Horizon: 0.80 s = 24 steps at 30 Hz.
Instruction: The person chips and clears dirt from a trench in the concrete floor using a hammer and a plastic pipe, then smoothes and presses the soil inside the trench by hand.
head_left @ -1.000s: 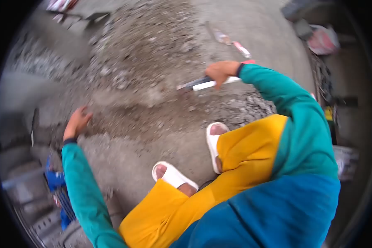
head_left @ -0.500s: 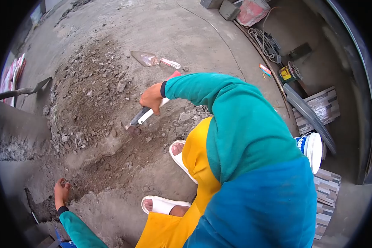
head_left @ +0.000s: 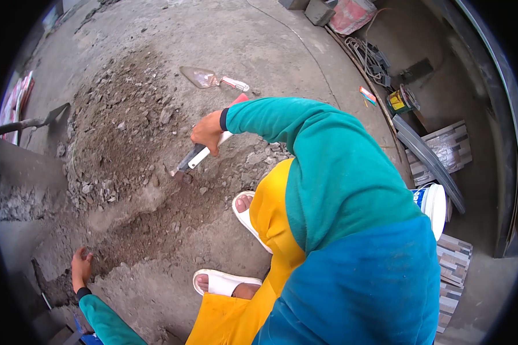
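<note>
My right hand (head_left: 207,133) is closed around a long hand tool (head_left: 194,158) with white and black parts and a red end beyond my wrist. Its small metal tip points down at broken soil and stones; the tool's exact kind I cannot make out. At the lower left, my left hand (head_left: 82,265) is held over the dirt with bent fingers apart, and nothing shows in it. Loose rubble (head_left: 124,126) is heaped ahead of the tool. A pointed trowel (head_left: 200,77) with a red and white handle lies on the concrete above my right hand.
A shovel (head_left: 37,122) lies at the left beside the heap. My sandals (head_left: 227,283) stand on the concrete close to the dug strip. At the right are a white bucket (head_left: 436,210), patterned tiles (head_left: 453,259), coiled cable (head_left: 367,60) and a concrete block (head_left: 319,11).
The whole view has shifted slightly. My right hand still grips the tool, whose tip stays by the loose dirt. My left hand remains over the ground at lower left.
</note>
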Each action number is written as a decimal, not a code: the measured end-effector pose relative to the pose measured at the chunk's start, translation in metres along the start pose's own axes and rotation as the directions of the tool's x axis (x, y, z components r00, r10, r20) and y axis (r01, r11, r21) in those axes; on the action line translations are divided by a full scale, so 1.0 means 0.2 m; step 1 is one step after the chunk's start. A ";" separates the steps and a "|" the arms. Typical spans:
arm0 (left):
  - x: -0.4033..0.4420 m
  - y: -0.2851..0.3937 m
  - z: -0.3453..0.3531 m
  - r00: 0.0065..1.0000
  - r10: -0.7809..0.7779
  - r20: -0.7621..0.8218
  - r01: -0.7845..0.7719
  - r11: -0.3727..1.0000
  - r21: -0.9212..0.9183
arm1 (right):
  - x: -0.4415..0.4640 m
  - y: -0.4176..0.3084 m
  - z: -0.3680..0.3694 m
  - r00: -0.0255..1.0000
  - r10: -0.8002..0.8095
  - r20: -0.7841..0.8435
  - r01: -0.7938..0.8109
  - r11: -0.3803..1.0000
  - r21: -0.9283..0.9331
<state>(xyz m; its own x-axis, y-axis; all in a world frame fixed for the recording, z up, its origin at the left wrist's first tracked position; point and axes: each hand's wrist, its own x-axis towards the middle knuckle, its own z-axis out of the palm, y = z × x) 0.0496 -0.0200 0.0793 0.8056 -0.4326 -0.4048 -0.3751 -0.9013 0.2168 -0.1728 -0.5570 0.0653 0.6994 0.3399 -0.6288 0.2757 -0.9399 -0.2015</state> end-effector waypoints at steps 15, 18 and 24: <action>-0.56 1.65 -0.02 0.417 0.897 -0.144 -0.908 0.417 -0.034 | 0.09 0.19 0.11 0.990 -0.083 -0.115 0.089 0.995 0.046; -0.55 1.61 -0.03 0.499 0.864 -0.068 -0.866 0.500 -0.001 | 0.12 0.23 0.18 0.986 -0.091 -0.138 0.100 0.993 0.060; -0.48 1.52 0.01 0.580 0.812 -0.064 -0.814 0.580 -0.032 | 0.05 0.07 0.01 0.998 -0.001 -0.064 0.008 0.994 0.109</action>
<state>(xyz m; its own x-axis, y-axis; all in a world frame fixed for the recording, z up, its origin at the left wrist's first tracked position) -0.1429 -0.2534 0.1815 0.1928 -0.9812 -0.0018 -0.8587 -0.1695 0.4837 -0.1630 -0.5667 0.0538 0.7402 0.3419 -0.5790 0.2072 -0.9351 -0.2873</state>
